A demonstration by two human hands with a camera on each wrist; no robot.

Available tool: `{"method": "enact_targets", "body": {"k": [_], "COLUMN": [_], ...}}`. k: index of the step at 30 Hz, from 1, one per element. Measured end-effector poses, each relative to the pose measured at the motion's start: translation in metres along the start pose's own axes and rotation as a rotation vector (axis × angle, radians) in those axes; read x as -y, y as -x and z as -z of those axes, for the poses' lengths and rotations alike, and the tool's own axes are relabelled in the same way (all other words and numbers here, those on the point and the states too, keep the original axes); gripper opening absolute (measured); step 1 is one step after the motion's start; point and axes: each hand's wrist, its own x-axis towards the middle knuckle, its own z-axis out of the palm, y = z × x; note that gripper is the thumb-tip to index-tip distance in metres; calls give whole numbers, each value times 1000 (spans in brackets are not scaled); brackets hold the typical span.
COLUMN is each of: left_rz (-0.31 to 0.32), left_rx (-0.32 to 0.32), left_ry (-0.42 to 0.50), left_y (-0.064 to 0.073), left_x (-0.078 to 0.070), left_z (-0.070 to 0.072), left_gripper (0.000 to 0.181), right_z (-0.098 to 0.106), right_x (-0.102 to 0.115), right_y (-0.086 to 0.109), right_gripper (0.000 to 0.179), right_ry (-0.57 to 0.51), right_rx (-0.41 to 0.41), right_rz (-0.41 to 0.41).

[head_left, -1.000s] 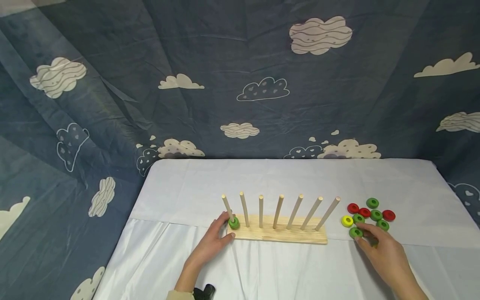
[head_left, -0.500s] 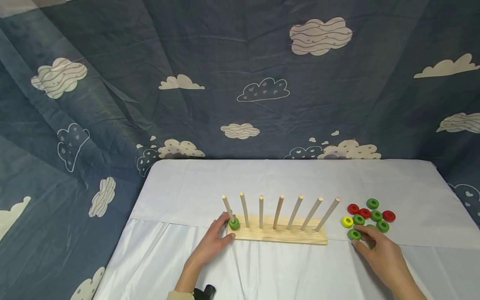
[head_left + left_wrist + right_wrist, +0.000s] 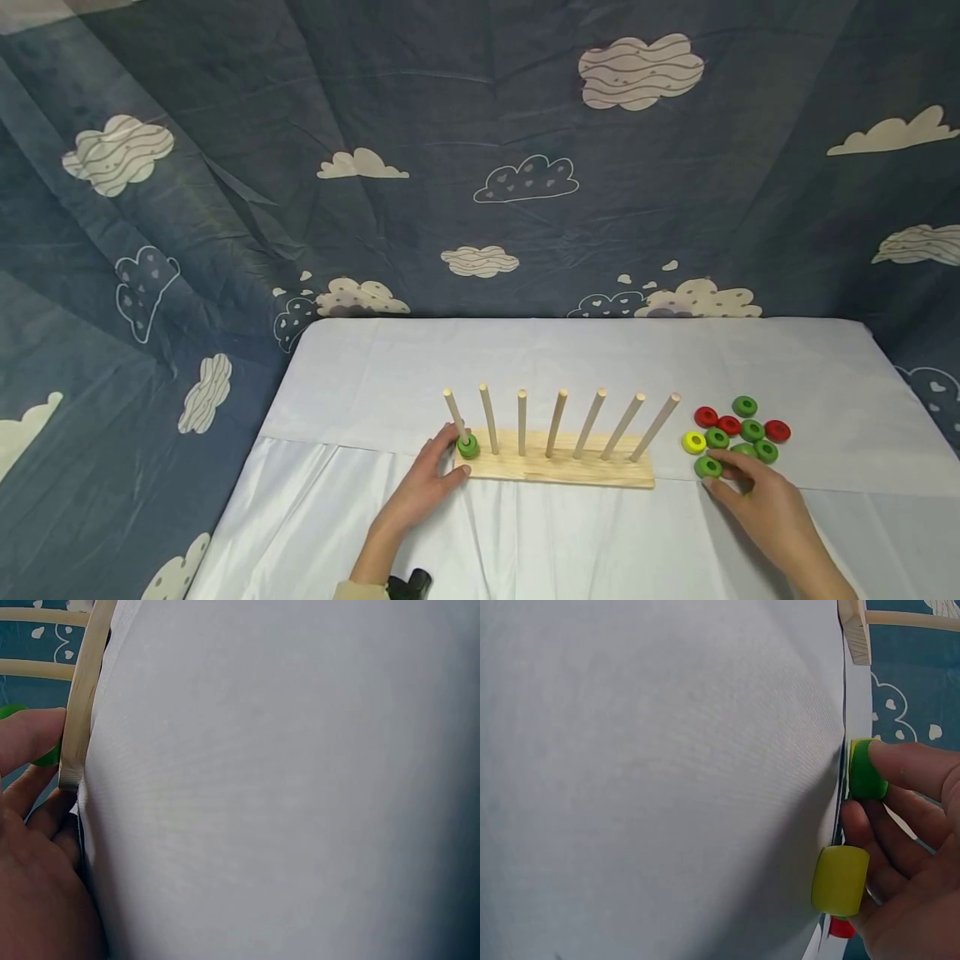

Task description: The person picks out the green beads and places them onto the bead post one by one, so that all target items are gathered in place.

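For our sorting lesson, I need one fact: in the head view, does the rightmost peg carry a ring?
No, the rightmost peg stands bare from its tip down to the wooden board.

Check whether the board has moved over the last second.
No: in the head view the board lies in the same place against the back edge of the table, the left hand at its left end.

The pale wooden rack (image 3: 555,472) lies flat, seven pegs (image 3: 557,424) upright. Beyond its right end, the right hand (image 3: 767,507) pinches a green ring (image 3: 707,467).
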Motion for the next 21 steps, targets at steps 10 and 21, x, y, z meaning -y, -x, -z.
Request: {"method": "enact_targets", "body": {"k": [10, 21], "left_rz": [8, -14], "left_rx": [1, 3], "left_ry": [-2, 5], "left_y": [1, 1], "left_x": [0, 1], "left_z": [0, 1], "left_gripper": [59, 58], "right_z": [2, 16], "right_x": [6, 18], "right_y": [1, 7], "right_gripper": [50, 46], "right_ry": [-30, -85], "right_rx": [-38, -106], "right_rz": [-22, 46]}}
